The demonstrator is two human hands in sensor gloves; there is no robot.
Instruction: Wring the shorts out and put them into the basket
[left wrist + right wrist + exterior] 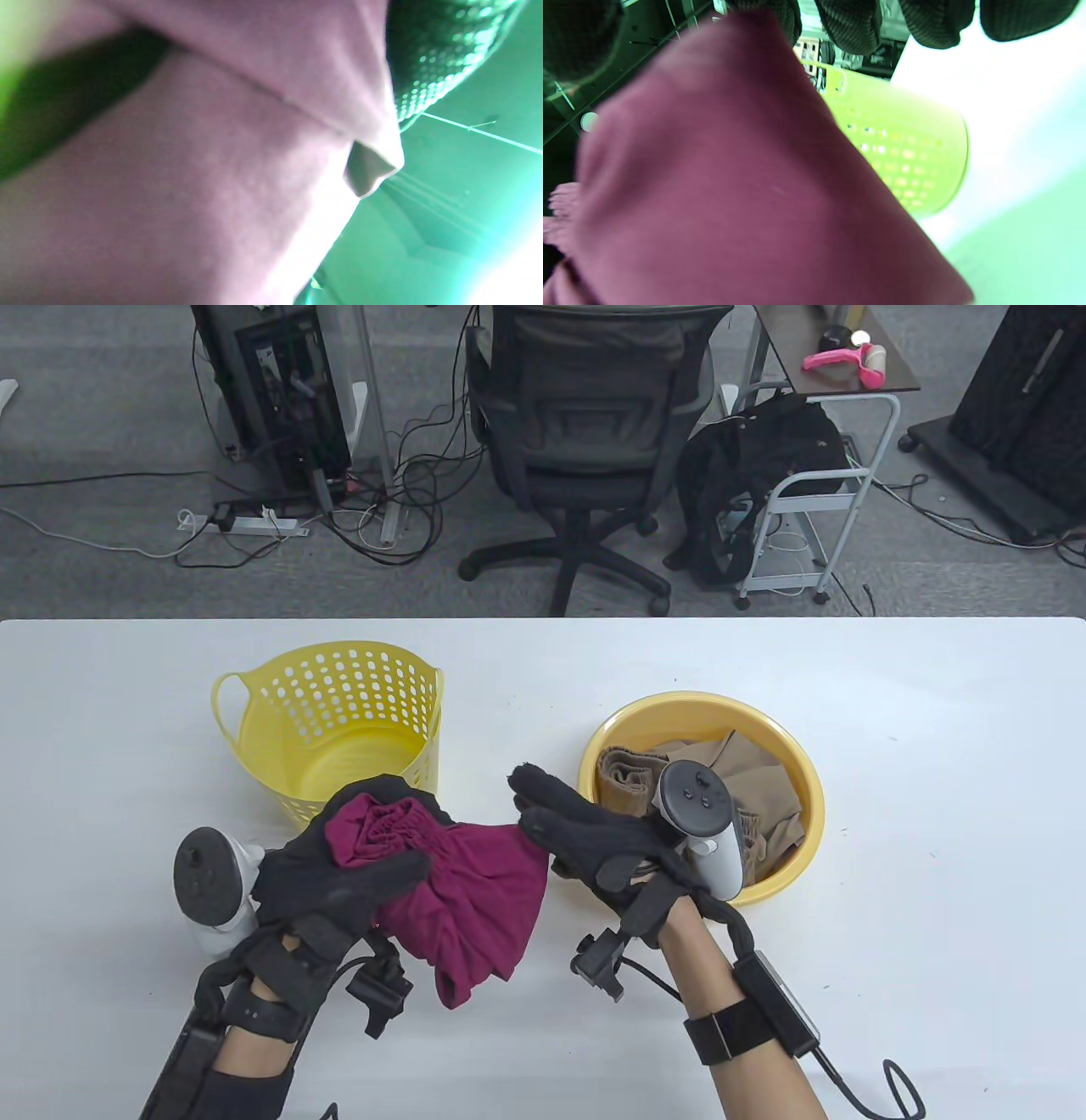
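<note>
Shorts (475,899), maroon, apparently unlabelled, bunched in left hand (339,869).

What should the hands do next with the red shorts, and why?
Probably lift the shorts into the basket. The left hand already grips them bunched just in front of it, the right hand is open beside them, and the basket holds nothing.

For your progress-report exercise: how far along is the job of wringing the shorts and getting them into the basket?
Done: the maroon shorts are out of the yellow basin, where tan cloth remains. In hand: the left hand grips their bunched waistband; the right hand is open beside them. Left: the perforated basket holds nothing yet.
</note>
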